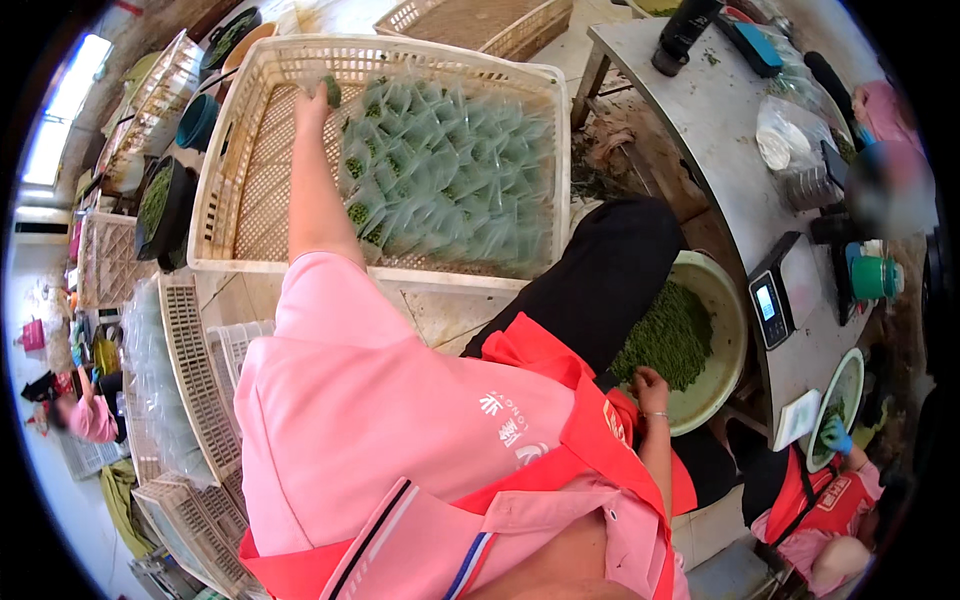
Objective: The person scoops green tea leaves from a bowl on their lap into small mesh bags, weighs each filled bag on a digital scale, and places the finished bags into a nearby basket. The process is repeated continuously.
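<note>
My left hand [316, 98] reaches into the far end of a large cream plastic crate [262, 262]. Its fingers are closed around a small bag of green bits [333, 91]. Beside it, rows of clear bags [450, 175] with green contents stand packed over the right part of the crate. My right hand [650, 386] hangs at the near left edge of a pale green basin [733, 375], by my apron. Its fingers are curled, and what they hold, if anything, is hidden. Loose green leaves or grains [672, 335] fill much of that basin.
A metal table [690, 125] on the right bears a scale [775, 300], a black bottle [684, 38] and a clear bag. Another person's blue-gloved hand [836, 436] works in a second basin. Stacked crates [200, 380] stand at left, with a black tub [165, 210] behind them.
</note>
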`<state>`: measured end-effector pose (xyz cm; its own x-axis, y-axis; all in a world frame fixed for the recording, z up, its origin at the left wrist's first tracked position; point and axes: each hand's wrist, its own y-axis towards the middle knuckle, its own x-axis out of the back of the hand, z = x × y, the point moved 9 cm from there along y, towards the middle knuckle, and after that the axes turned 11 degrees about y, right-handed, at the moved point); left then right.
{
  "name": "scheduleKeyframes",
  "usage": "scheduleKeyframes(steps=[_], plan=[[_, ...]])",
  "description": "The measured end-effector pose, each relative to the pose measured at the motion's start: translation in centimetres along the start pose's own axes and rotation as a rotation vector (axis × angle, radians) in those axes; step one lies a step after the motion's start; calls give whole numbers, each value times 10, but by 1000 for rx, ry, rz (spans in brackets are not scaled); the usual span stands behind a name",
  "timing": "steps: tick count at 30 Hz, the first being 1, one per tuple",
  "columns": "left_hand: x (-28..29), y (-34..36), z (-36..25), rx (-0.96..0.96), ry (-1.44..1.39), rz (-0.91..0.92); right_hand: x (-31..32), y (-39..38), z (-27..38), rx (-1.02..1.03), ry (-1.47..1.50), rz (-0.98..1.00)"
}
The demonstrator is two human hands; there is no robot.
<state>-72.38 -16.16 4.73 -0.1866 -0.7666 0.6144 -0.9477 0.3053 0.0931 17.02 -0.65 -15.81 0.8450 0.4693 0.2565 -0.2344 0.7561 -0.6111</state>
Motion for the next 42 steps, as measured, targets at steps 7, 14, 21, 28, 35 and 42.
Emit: scheduleKeyframes(steps=[7, 14, 21, 28, 35, 42], plan=[[-66, -21, 1, -123, 361, 263, -7, 10, -4, 29, -52, 30], [-41, -95, -112, -429, 423, -161, 25, 11, 26, 165, 208, -84], [-183, -278, -242, -627, 215, 416, 64, -13, 86, 271, 320, -267], [-252, -478, -343, -850, -325, 829, 199, -98, 166, 702, 101, -919], [-283, -603, -355, -1022, -272, 1156, 326, -127, 145, 431, -467, -1433], [-295, -626, -323, -876, -231, 1320, 338, -93, 119, 117, -717, -1357]])
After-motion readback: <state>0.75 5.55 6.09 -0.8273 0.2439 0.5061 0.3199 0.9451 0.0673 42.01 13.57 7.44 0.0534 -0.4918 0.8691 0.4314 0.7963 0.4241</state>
